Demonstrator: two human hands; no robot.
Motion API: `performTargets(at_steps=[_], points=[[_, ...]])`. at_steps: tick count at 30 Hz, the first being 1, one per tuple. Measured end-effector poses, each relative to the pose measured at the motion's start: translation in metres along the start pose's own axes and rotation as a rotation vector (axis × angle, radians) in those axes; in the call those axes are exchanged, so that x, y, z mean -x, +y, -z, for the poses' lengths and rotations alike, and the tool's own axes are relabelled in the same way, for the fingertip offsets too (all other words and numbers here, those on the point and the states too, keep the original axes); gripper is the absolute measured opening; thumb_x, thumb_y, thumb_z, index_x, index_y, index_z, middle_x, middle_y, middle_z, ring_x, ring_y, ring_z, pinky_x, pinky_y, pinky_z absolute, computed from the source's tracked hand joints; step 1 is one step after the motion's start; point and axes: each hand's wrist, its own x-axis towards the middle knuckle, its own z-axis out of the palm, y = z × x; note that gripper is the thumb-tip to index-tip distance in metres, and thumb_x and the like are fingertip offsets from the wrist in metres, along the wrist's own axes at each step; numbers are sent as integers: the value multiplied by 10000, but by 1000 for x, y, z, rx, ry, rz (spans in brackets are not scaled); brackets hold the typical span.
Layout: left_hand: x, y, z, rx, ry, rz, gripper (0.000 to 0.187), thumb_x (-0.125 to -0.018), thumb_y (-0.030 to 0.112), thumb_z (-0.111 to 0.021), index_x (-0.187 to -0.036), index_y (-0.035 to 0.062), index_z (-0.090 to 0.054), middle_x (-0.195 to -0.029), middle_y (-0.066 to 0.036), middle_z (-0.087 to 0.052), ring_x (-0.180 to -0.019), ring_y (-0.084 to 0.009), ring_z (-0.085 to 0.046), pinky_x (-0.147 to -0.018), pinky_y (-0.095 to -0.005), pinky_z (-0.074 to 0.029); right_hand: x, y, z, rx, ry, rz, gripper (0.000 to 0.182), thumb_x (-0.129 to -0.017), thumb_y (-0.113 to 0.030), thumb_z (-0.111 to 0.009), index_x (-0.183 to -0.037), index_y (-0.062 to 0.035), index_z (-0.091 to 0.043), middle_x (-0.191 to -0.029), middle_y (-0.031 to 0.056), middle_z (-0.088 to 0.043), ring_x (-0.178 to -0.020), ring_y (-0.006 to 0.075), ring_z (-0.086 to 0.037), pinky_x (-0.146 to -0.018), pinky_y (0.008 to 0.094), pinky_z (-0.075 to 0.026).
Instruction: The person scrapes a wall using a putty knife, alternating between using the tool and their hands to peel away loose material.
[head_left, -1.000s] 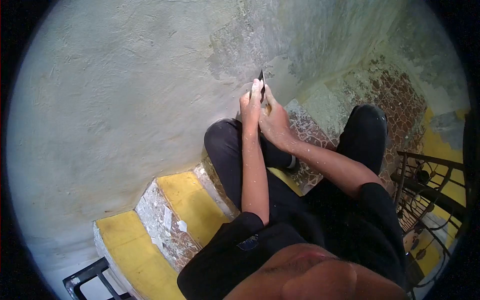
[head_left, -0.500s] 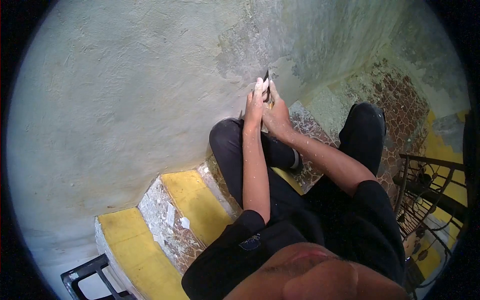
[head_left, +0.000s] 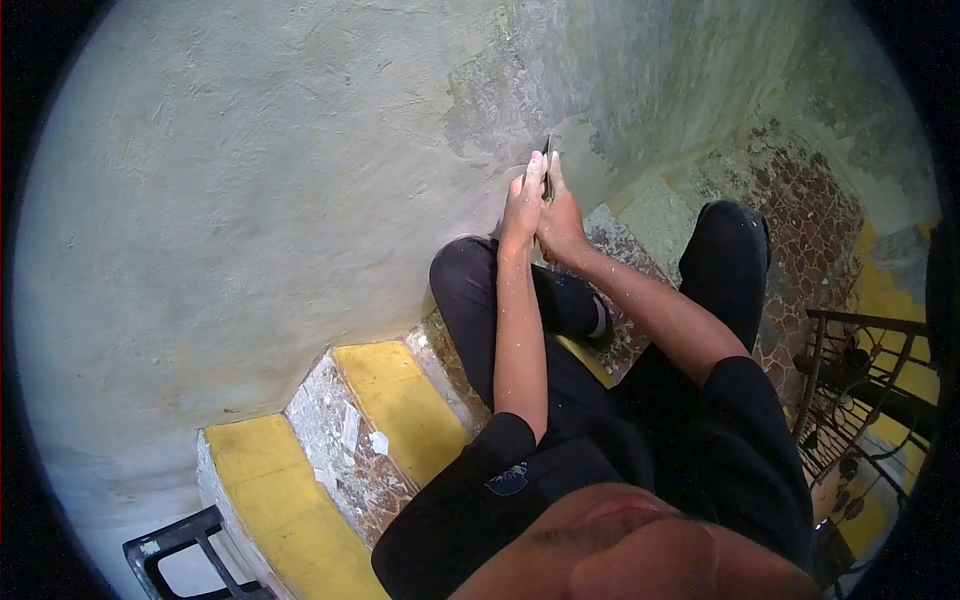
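Pressed close together at the wall [head_left: 280, 180], both of my hands grip a thin scraper [head_left: 548, 145] whose dark blade shows almost edge-on past the fingertips. My left hand [head_left: 522, 208] is closed on its left side, fingers pointing up along the tool. From the right, my right hand [head_left: 562, 220] wraps its lower part, with one finger stretched toward the blade. Most of the handle is hidden by the hands. The blade tip lies at the lower edge of a rough grey scraped patch [head_left: 490, 105]. Pale flecks dot both forearms.
Yellow-edged stairs [head_left: 400, 395] descend at lower left, with white paint flakes [head_left: 350, 425] on a tread. Debris covers the brown patterned floor [head_left: 810, 220]. A metal railing [head_left: 860, 390] stands at right, and a dark plastic frame [head_left: 180, 540] at lower left. My bent knees flank the hands.
The whole view has shifted slightly. My left hand has drawn nearer the right one around the scraper, and the left fingertips sit a little farther right along the blade.
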Motion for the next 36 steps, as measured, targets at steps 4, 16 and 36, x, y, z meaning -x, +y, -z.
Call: performTargets(at_steps=[4, 16, 36], points=[[3, 0, -4, 16, 5, -47, 723, -1079, 524, -475, -1414, -112, -549, -1398, -189, -616, -1256, -250, -605, -1076, -339, -447, -5, 1, 1, 62, 12, -20, 857, -1003, -297, -590, -1666, -87, -89, -1262, 263, -644, -1119, 356, -661, -956, 422, -500], [-1, -23, -16, -119, 60, -223, 533, -1087, 449, -522, -870, -28, -617, -770, 30, -530, -743, -83, -459, -664, -286, -395, -24, 15, 23, 135, 12, -33, 781, -1012, -301, -550, -1661, -100, -165, -1153, 274, -699, -860, 345, -728, -772, 427, -567], [51, 40, -19, -80, 77, -16, 677, -1108, 540, -399, -1449, -16, -576, -1062, -46, -683, -919, -105, -615, -810, -264, -512, -2, -75, 38, -274, -248, -336, 646, -1008, -113, -522, -1595, -135, -253, -688, 88, -565, -384, 148, -469, -309, 364, -374]])
